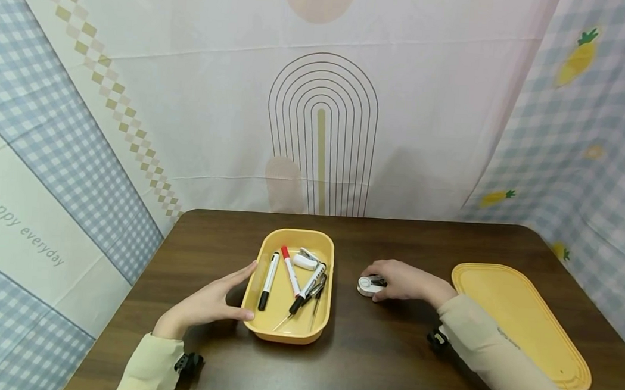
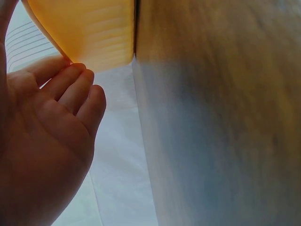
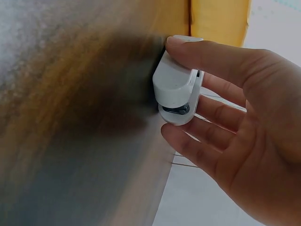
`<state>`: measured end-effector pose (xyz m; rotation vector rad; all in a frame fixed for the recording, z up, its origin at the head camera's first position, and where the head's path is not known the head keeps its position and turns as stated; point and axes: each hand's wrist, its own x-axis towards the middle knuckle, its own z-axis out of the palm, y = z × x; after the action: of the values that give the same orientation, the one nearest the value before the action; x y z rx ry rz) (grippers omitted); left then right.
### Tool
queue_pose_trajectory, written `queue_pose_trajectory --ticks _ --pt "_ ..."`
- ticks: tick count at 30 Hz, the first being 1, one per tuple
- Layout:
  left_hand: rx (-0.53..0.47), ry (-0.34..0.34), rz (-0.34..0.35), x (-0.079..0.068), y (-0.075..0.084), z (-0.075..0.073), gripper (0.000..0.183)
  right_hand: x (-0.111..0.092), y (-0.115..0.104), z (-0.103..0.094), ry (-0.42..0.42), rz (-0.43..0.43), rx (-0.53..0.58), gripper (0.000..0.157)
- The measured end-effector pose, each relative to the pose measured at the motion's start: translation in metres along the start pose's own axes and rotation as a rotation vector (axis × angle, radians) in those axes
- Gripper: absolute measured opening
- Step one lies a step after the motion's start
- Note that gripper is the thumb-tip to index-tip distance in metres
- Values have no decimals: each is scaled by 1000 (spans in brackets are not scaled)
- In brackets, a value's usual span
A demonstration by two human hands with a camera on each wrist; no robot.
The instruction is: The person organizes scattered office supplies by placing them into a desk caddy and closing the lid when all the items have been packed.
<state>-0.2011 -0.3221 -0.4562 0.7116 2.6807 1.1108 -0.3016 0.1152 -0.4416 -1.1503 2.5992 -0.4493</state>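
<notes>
My right hand (image 1: 401, 280) grips a small white stapler (image 1: 369, 285) just above the table, right of the yellow tray (image 1: 284, 338). In the right wrist view the thumb lies on one side of the stapler (image 3: 175, 82), with the fingers along the other. My left hand (image 1: 206, 302) touches the tray's left side, fingertips at the rim and thumb by the near-left corner. Inside the tray are a black-capped marker (image 1: 268, 282), a red-capped marker (image 1: 290, 271), another black-capped marker (image 1: 309, 287), a white rounded item (image 1: 305, 262) and some thin metal-tipped tools (image 1: 316, 305).
A yellow lid (image 1: 519, 321) lies flat at the right of the brown table (image 1: 382, 366), partly under the right forearm. Patterned cloth (image 1: 215, 111) hangs behind the table and along both sides.
</notes>
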Motion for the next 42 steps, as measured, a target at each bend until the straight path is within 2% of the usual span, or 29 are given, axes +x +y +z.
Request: queue_pose_trajectory --ticks 13,27,36,42 --pt "2 1 -2 0 0 0 103 -9 -4 -3 -7 -53 -11 38" --pt "0 -3 -4 0 1 -1 103 -7 3 -13 18 -50 -41 38" --pt "1 5 2 0 0 0 103 -6 2 -38 71 -40 -27 38" --pt "9 8 11 1 -1 0 102 -4 -5 -63 96 -41 -50 40"
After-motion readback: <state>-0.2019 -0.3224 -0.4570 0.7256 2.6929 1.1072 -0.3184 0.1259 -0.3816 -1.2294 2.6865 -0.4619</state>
